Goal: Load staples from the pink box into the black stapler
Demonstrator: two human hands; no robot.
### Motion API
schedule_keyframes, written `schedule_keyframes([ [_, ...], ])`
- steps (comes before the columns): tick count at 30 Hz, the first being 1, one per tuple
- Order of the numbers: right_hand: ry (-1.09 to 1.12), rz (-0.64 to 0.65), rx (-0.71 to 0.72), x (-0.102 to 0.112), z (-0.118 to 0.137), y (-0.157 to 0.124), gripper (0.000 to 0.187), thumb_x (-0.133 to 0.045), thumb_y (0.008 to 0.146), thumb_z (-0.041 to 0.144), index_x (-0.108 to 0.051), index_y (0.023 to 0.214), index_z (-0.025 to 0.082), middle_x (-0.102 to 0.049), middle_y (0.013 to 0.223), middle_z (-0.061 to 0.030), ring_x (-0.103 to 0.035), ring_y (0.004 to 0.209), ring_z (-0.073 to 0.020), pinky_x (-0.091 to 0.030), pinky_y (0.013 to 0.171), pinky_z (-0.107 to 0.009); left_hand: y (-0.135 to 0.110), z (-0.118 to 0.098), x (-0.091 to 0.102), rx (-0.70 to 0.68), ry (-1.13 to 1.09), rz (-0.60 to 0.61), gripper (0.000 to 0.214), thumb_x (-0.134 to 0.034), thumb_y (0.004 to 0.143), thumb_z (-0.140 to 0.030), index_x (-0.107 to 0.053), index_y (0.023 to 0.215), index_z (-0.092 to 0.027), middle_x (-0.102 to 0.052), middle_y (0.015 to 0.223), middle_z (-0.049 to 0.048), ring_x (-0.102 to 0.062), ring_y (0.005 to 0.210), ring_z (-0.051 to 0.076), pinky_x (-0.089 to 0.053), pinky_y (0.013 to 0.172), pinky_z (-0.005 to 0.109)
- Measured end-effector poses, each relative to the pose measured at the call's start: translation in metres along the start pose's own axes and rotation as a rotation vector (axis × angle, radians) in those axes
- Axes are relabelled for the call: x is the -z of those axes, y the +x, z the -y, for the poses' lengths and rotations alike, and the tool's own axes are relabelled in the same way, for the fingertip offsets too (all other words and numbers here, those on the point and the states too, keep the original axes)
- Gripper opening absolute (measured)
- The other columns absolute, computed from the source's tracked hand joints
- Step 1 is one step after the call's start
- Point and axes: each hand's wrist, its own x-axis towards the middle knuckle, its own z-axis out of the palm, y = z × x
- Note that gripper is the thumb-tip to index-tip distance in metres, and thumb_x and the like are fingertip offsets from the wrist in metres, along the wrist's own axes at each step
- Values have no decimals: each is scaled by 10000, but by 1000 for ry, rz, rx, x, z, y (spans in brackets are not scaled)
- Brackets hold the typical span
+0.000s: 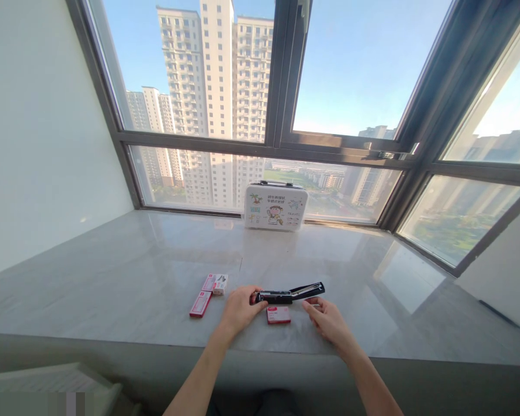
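Observation:
A black stapler [277, 297] lies folded wide open on the grey stone ledge, its hinged arm slanting up to the right. My left hand [240, 309] is closed round its left end. Close under the raised right arm of the stapler is my right hand [327, 320], thumb and fingers pinched together. Whatever is between those fingertips, if anything, is too small to make out. A small red and white box [278, 315] lies flat just in front of the stapler, between my hands.
Left of my left hand lie a red and white box [200, 304], another such box [208, 282] and a small white box [221, 284]. A white cartoon-printed case [275, 207] stands against the window. The stone ledge [134, 323] ends at a front edge near me.

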Motion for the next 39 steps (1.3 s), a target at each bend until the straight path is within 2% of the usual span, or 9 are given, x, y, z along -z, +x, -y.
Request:
schedule_keyframes([
  [2,108,-24,-39,18,-3,1,579,-560,828,676,-614,1141,193,-559,687,26,-341,395,-71,-200,376,-222,0,0,0,-9,2,5,326,-666,817,-454,-702,1081,-266,-645,793,-3,-595,827,203,-361,738,279],
  [6,163,40,156,22,24,15,605,-622,806,647,-608,1220,207,-593,833,0,-361,463,-59,-211,408,-213,-2,-2,1,-14,15,17,338,-670,816,-460,-701,1098,-277,-652,800,-1,-598,819,204,-358,755,281],
  [12,-323,111,405,-21,69,41,380,-682,795,515,-719,975,182,-525,640,47,-440,595,-106,-298,554,-220,-4,-3,0,-28,25,7,295,-654,832,-455,-700,1073,-289,-652,807,0,-596,820,212,-347,726,280],
  [17,-686,132,477,-43,79,40,193,-726,764,344,-729,887,195,-638,748,21,-534,716,-134,-272,602,-224,-3,-2,-2,-11,58,3,242,-656,833,-447,-688,988,-263,-652,816,9,-593,813,211,-342,726,285],
  [21,-723,185,487,-32,79,39,238,-667,816,398,-750,918,199,-639,721,17,-520,672,-124,-258,586,-227,-6,-4,-2,-18,42,-26,274,-636,845,-397,-651,1076,-250,-663,867,18,-608,891,227,-371,793,306],
  [24,-738,121,423,-13,71,41,304,-650,817,458,-761,923,195,-607,678,20,-490,621,-114,-247,569,-230,-13,-16,-6,-77,-49,-61,375,-528,853,-197,-594,1213,-276,-678,1015,19,-608,970,213,-400,884,327],
  [28,-637,-5,351,10,50,42,381,-634,814,523,-758,913,176,-510,585,40,-439,571,-111,-233,546,-231,-23,-42,-17,-294,-155,62,630,-435,739,-22,-612,1233,-371,-627,1289,-33,-541,1189,189,-387,1025,325],
  [31,-453,-3,286,19,29,36,483,-605,818,607,-750,937,161,-411,524,62,-364,518,-102,-217,516,-229,-29,-53,-18,-372,-135,154,592,-461,773,-63,-630,1228,-402,-606,1340,-55,-501,1259,202,-363,1081,349],
  [39,187,138,117,-5,-8,-8,669,-568,815,727,-687,1102,134,-580,707,2,-489,611,-134,-380,549,-229,-46,-15,17,-244,-70,85,591,-657,709,-199,-584,1284,-316,-615,1261,24,-526,1206,247,-395,1077,372],
])
